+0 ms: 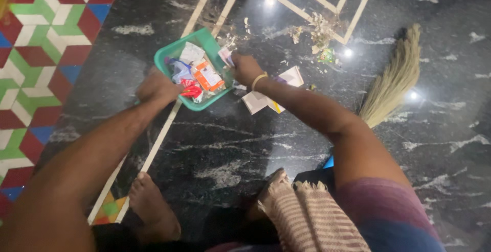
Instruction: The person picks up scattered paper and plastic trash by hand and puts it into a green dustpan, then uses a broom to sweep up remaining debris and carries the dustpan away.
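1. Green dustpan [169,60]: on the dark floor [230,144], loaded with wrappers [197,75]. Thin plastic, likely light and slightly flexible.
2. Left hand [157,87]: fingers wrapped on the near rim. Best hold there, kept level.
3. Right hand [246,69]: fingers pinched on a paper scrap [225,55] at the far edge. Likely limp, weightless.
4. Broom [391,81]: lying apart, right.

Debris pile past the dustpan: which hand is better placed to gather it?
Probably the right hand: it sits at the green dustpan's far rim, nearer the debris pile. The left hand grips the dustpan's near edge, steadying it.
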